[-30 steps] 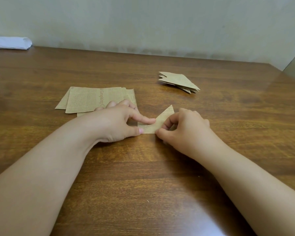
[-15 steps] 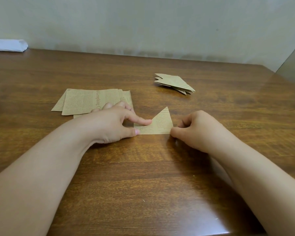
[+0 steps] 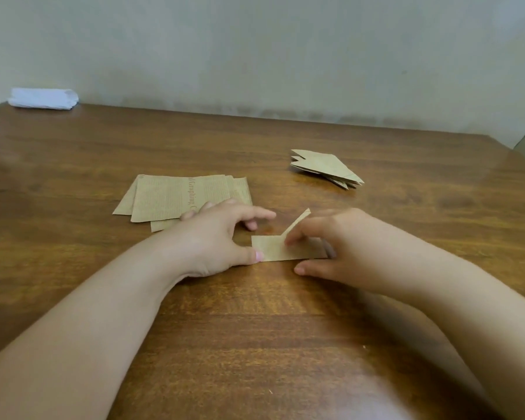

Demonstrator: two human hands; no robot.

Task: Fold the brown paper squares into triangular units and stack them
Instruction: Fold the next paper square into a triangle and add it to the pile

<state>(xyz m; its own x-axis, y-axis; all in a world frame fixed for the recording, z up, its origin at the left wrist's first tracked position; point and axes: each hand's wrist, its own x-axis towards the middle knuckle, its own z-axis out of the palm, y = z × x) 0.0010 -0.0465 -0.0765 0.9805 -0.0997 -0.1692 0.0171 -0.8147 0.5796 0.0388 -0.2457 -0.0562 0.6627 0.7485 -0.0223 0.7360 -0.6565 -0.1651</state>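
A half-folded brown paper piece [image 3: 278,249] is seen lying on the wooden desk [image 3: 255,344], about in the middle. Its left corner is pressed down by the thumb of the left hand [image 3: 217,237]; the other fingers of that hand are spread out loosely and nothing is gripped by them. The right part of the piece is covered by the right hand [image 3: 343,247], whose fingers are curved over it and touch it (they are blurred, so it cannot be told if the flap is pinched). One pointed flap is seen sticking up past the fingertips.

A pile of flat brown paper sheets [image 3: 176,197] is found just behind the left hand, toward the far left. A stack of folded triangles [image 3: 325,168] is placed well apart, nearer the far right corner. A white bundle [image 3: 43,99] is left at the far left corner. Bare wood is seen along the near edge and between the two piles.
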